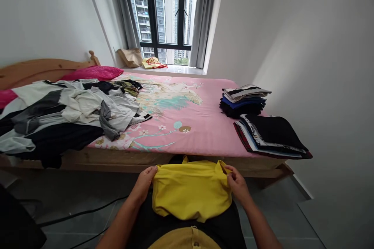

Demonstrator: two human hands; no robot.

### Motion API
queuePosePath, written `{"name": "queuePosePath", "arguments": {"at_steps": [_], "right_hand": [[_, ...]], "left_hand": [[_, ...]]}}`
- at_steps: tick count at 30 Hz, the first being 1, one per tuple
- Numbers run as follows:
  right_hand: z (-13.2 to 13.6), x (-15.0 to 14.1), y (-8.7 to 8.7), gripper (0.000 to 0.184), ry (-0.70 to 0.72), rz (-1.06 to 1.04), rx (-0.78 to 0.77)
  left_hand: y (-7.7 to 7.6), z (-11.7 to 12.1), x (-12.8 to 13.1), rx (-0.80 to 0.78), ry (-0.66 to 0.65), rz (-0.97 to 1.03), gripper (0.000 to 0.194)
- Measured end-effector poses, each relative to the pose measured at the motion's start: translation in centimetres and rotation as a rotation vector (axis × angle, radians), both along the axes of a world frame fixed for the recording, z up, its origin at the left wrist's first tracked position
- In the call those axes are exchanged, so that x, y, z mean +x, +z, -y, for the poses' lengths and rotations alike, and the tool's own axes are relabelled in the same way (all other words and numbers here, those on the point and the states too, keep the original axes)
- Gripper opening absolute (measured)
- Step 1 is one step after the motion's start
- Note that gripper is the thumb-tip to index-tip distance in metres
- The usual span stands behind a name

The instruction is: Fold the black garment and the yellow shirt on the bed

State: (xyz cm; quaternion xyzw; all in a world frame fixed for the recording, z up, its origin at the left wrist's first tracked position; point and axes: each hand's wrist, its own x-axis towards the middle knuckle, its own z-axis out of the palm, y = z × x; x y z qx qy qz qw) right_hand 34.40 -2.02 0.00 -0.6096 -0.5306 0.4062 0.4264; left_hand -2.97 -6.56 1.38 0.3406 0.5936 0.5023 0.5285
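A yellow garment [191,190] lies folded over my lap, low in the middle of the view. My left hand [143,183] pinches its upper left corner. My right hand [237,183] pinches the upper right corner, fingers closed on the cloth. Both hands hold the top edge just in front of the near wooden edge of the bed [187,124], which has a pink flowered sheet.
A heap of unfolded grey, white and black clothes [67,116] covers the bed's left side. Two stacks of folded clothes [263,124] sit at the right edge near the wall. A pink pillow [93,73] lies by the headboard. Cables [82,214] run across the floor at left.
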Motion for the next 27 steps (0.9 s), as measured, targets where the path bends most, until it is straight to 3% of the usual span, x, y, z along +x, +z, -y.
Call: {"name": "queuePosePath", "arguments": {"at_steps": [4, 7, 11, 16, 21, 24, 27], "right_hand": [[2.1, 2.1, -0.7, 0.041, 0.045, -0.147, -0.034], [3.2, 2.5, -1.4, 0.056, 0.106, -0.177, -0.117], [3.4, 1.7, -1.5, 0.063, 0.195, -0.177, -0.130], [2.8, 0.7, -0.7, 0.057, 0.324, 0.117, -0.049], [2.6, 0.6, -0.4, 0.030, 0.443, 0.414, -0.054], [2.8, 1.2, 0.3, 0.034, 0.405, 0.449, 0.035], [2.9, 2.2, 2.3, 0.036, 0.320, 0.508, 0.217]], "left_hand": [[1.7, 1.6, 0.3, 0.002, 0.140, 0.160, 0.049], [3.0, 2.9, 0.5, -0.023, 0.105, 0.205, 0.054], [4.6, 4.0, 0.5, -0.059, 0.031, 0.187, 0.040], [5.1, 4.3, -0.2, -0.079, -0.047, 0.032, 0.039], [4.9, 4.5, -0.8, -0.115, -0.098, -0.052, 0.046], [5.1, 4.5, -1.0, -0.105, -0.122, -0.098, 0.050], [5.5, 4.1, -0.8, -0.047, -0.187, -0.173, 0.053]]}}
